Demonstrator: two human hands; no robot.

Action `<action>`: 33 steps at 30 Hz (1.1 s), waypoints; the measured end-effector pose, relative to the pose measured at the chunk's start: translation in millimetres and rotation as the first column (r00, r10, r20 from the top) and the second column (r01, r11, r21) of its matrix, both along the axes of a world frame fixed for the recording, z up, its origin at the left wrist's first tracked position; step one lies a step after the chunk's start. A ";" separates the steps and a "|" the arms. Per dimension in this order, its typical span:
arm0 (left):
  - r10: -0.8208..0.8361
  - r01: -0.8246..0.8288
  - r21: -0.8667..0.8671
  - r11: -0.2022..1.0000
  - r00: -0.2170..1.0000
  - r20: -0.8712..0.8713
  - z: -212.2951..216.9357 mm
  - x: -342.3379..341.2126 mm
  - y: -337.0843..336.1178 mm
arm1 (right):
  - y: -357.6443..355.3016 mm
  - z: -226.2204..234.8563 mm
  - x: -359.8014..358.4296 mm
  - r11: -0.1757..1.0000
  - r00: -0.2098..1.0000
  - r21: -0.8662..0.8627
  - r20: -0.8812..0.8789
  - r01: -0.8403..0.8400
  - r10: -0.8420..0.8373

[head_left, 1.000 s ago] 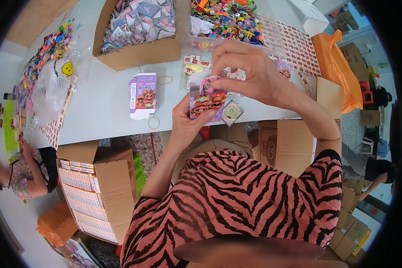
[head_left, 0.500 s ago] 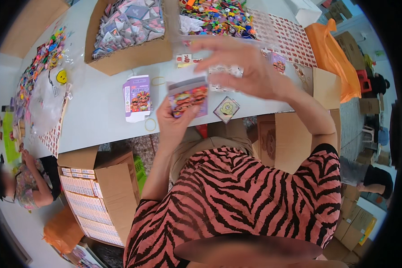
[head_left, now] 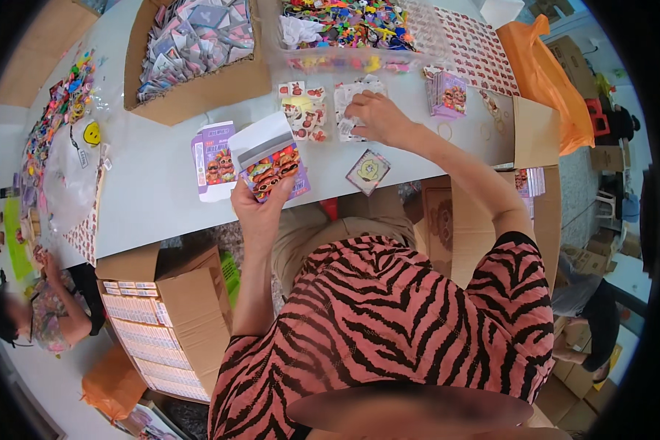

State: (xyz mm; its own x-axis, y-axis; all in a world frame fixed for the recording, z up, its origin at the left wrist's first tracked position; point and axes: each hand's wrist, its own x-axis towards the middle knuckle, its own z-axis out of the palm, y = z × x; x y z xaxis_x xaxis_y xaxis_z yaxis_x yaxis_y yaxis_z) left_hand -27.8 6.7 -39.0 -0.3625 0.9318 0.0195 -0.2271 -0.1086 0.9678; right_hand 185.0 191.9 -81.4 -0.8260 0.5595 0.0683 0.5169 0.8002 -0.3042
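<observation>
My left hand (head_left: 258,209) grips a purple cardboard box (head_left: 279,167) with colourful cartoon figures; its white top flap stands up and its mouth is open. Over a pile of small white sticker sheets (head_left: 347,94), my right hand (head_left: 380,119) has its fingers curled, the tips closed on a sheet there. A second pile of sticker sheets (head_left: 295,94), with red figures, lies just left of it. Another purple box (head_left: 216,163) lies flat on the table, partly behind the held one. A square card (head_left: 368,172) with a yellow-green character lies near the table edge.
Ahead stand a carton of small packets (head_left: 198,99) and a clear bin (head_left: 345,59) of colourful trinkets. Purple boxes (head_left: 447,93) are stacked at right, near an orange bag (head_left: 546,88). Open cartons (head_left: 191,308) flank my lap. A person (head_left: 55,301) works at far left.
My right hand has moved from above the table, near the box, down onto the sticker sheets. My left hand has shifted left with the box, whose flap now shows raised.
</observation>
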 end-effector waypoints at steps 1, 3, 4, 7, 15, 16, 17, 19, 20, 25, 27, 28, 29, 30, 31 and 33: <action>-0.003 0.003 -0.004 1.000 1.000 0.007 -1.0 -0.5 -0.7 | -1.1 -4.4 -3.4 1.000 0.999 0.001 0.017 0.031 -0.031; -0.004 0.004 -0.012 1.000 1.000 0.014 -3.3 -1.8 -2.0 | -0.9 -11.8 -8.8 0.999 0.999 0.029 -0.003 0.040 -0.040; -0.002 0.002 -0.009 1.000 1.000 0.020 -4.6 -2.6 -3.0 | -0.6 -13.8 -11.3 0.997 0.999 0.061 -0.021 0.049 -0.048; -0.003 0.003 -0.013 1.000 1.000 0.027 -4.7 -3.4 -4.3 | -1.1 -16.9 -16.5 0.991 0.996 0.101 -0.031 0.089 -0.087; -0.001 0.002 -0.043 0.999 1.000 0.022 -8.8 -1.9 -4.0 | 1.6 -22.8 -17.0 0.986 0.986 0.035 -0.046 0.160 -0.158; -0.015 0.015 -0.028 0.999 1.000 0.028 -8.4 -0.6 -3.6 | 2.2 -22.3 -16.6 0.986 0.984 0.021 -0.071 0.168 -0.166; -0.029 0.029 -0.013 0.999 0.999 0.033 -8.2 0.8 -3.5 | 3.0 -22.2 -15.7 0.986 0.984 0.020 -0.071 0.167 -0.165; -0.034 0.034 -0.006 0.999 0.999 0.038 -10.0 3.7 -3.4 | 5.5 -22.4 -12.6 0.988 0.983 0.055 -0.120 0.147 -0.139; -0.040 0.040 0.003 0.999 0.998 0.043 -10.9 4.9 -3.2 | 7.4 -22.3 -11.2 0.988 0.983 0.054 -0.120 0.147 -0.140; -0.087 0.087 -0.040 0.995 0.996 -0.016 -19.0 6.7 0.9 | 13.7 2.2 -0.6 0.950 0.920 -0.223 -0.277 0.218 -0.276; -0.109 0.108 -0.054 0.993 0.994 -0.022 -25.3 8.2 3.6 | 12.2 27.0 3.1 0.909 0.888 -0.373 -0.333 0.184 -0.316; -0.132 0.130 -0.046 0.990 0.990 -0.047 -27.3 9.6 5.0 | 9.6 40.7 4.0 0.848 0.851 -0.511 -0.376 0.139 -0.366; -0.155 0.152 -0.038 0.988 0.985 -0.072 -30.4 10.4 6.7 | 5.8 53.3 3.1 0.849 0.852 -0.511 -0.375 0.138 -0.364; -0.172 0.170 -0.047 0.984 0.983 -0.063 -39.2 10.6 8.2 | 0.5 65.5 1.1 0.843 0.833 -0.532 -0.431 0.076 -0.347; -0.169 0.166 -0.047 0.985 0.984 -0.062 -42.2 12.0 10.3 | -5.9 75.2 -1.7 0.835 0.810 -0.550 -0.483 0.015 -0.332; -0.207 0.206 -0.035 0.978 0.977 -0.056 -46.2 17.1 13.3 | -24.3 92.4 -11.7 0.859 0.797 -0.509 -0.537 -0.044 -0.277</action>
State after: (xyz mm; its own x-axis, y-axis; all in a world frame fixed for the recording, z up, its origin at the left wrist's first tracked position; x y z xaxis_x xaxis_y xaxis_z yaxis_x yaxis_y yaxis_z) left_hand -10.7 20.1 -85.2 -0.1612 0.9869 0.0070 -0.1843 -0.0371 0.9822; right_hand 173.3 167.7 11.0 -0.6415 0.7394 0.2045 0.1933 0.4137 -0.8896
